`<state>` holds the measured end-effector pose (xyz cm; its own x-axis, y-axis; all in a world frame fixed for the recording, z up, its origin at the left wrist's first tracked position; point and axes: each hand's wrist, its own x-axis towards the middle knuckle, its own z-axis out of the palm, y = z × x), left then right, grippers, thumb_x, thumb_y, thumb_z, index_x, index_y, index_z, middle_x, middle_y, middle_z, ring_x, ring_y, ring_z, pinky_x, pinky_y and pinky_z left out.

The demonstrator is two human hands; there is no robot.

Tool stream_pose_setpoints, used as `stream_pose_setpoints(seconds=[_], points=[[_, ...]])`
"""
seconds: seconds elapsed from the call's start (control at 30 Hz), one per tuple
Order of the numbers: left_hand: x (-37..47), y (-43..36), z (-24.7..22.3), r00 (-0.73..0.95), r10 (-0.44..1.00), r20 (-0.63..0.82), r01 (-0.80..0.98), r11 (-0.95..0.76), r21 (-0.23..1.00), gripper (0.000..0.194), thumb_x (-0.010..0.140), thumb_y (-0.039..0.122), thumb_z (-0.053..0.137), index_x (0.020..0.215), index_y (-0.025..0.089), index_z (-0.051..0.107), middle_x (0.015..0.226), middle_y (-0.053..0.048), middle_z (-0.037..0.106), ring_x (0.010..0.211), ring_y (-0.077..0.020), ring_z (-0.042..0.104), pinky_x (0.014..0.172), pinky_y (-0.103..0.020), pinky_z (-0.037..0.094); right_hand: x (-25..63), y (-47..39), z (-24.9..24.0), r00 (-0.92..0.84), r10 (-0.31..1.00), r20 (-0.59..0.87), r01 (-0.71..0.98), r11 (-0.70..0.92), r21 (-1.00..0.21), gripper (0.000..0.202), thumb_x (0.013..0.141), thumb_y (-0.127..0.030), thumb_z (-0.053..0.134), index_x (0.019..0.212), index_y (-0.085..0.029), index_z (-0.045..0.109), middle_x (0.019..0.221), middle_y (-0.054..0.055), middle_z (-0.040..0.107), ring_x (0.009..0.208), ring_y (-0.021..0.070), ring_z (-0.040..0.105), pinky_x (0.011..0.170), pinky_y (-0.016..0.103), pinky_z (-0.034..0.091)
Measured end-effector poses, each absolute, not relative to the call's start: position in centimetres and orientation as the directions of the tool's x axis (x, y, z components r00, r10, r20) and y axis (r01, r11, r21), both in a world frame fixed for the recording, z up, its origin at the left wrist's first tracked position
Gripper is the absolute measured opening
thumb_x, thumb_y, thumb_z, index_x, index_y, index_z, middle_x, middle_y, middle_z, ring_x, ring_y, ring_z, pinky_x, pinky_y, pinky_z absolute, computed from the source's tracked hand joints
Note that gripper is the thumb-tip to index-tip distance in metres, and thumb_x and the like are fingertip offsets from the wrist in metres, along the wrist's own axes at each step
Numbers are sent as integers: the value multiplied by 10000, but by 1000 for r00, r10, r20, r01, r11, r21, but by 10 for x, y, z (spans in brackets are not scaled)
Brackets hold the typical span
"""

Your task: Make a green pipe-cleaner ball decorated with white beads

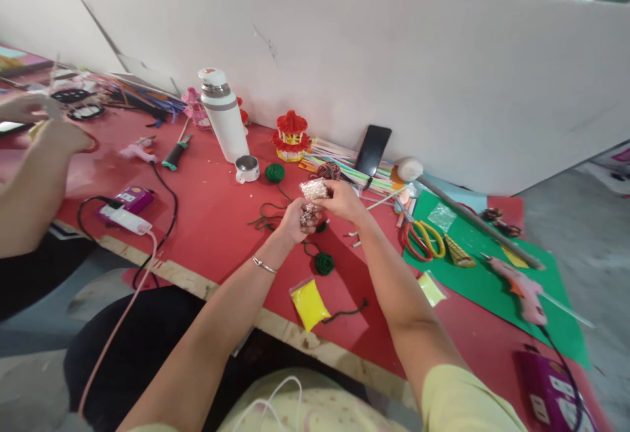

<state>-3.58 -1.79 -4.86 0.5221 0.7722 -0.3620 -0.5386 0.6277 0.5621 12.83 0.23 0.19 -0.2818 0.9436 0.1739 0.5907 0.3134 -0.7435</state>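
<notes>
Both my hands meet above the middle of the red table. Between the fingers of my right hand (344, 201) is a small clear packet of white pearl beads (314, 189). My left hand (294, 222) is closed round a small bunch of pale, shiny beads (310, 215), just below that packet. A dark green yarn piece (323, 263) lies nearer me, under my hands. Beyond them sits a green yarn ball (274, 172), its loose strand trailing toward my left hand. A yellow packet (310, 304) rests close to the table's front edge.
A white flask (224, 117) and its metal cup (247, 169) stand at the back left. Scissors (424, 240), a pink glue gun (519, 287) and a green sheet (492, 268) lie at right. A co-worker's hands (54, 123) work at far left. Cables cross the table.
</notes>
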Motion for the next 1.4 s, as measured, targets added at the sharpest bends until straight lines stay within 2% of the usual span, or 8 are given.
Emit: stream_pose_setpoints(seconds=[0.2, 0.4, 0.6, 0.87, 1.03, 1.17, 1.23, 1.4], points=[[-37, -16, -52, 582, 749, -317, -516, 641, 568, 164, 763, 252, 513, 766, 112, 600, 648, -43, 586, 360, -44, 334, 300, -144, 157, 130, 5, -2, -239, 962, 134, 584, 252, -772, 402, 730, -505, 802, 917, -150, 778, 716, 7, 680, 671, 153, 556, 608, 246, 386], [-34, -19, -48, 437, 800, -410, -524, 597, 607, 120, 772, 174, 515, 775, 101, 609, 579, -10, 541, 341, -19, 270, 319, -130, 133, 130, 6, -5, -260, 958, 118, 567, 250, -785, 403, 819, -522, 705, 932, -143, 781, 702, -2, 657, 661, 141, 538, 612, 245, 373], [-38, -19, -46, 494, 795, -351, -558, 600, 573, 276, 827, 355, 499, 767, 114, 620, 648, -68, 614, 377, -68, 391, 307, -152, 179, 123, 4, 1, -288, 941, 179, 525, 311, -792, 398, 856, -502, 687, 1012, -148, 781, 800, 11, 710, 699, 147, 575, 651, 252, 404], [-38, -20, -43, 470, 822, -322, -603, 565, 563, 401, 890, 517, 500, 741, 154, 584, 583, -37, 566, 361, -79, 382, 309, -155, 178, 121, -2, 9, -241, 952, 187, 650, 302, -698, 346, 873, -474, 698, 1051, -195, 801, 883, 37, 777, 784, 199, 673, 703, 276, 465], [-32, -22, -44, 417, 840, -348, -588, 541, 601, 193, 847, 310, 510, 770, 149, 583, 588, -23, 572, 349, -65, 361, 305, -156, 147, 121, 2, 4, -176, 968, 179, 664, 251, -704, 279, 883, -421, 689, 1015, -201, 799, 930, 43, 791, 835, 204, 690, 751, 289, 482], [-28, -22, -46, 294, 861, -415, -621, 502, 603, 35, 751, 156, 532, 722, 165, 515, 529, 31, 495, 335, -38, 305, 321, -142, 130, 117, 4, -4, -182, 966, 182, 643, 257, -721, 303, 862, -432, 707, 1017, -183, 780, 888, 30, 771, 775, 176, 656, 709, 271, 454], [-29, -22, -46, 284, 863, -418, -634, 496, 593, 37, 732, 147, 539, 717, 165, 511, 521, 37, 487, 333, -33, 291, 325, -139, 129, 115, 4, -6, -201, 959, 199, 637, 282, -717, 311, 841, -436, 727, 1007, -178, 775, 855, 24, 758, 738, 163, 629, 687, 261, 440], [-32, -22, -45, 434, 816, -383, -572, 577, 583, 138, 771, 258, 541, 756, 130, 592, 610, -35, 606, 343, -41, 332, 313, -148, 145, 115, 3, -6, -118, 956, 269, 676, 276, -684, 309, 872, -459, 683, 955, -174, 772, 804, 28, 742, 707, 165, 605, 663, 264, 418]])
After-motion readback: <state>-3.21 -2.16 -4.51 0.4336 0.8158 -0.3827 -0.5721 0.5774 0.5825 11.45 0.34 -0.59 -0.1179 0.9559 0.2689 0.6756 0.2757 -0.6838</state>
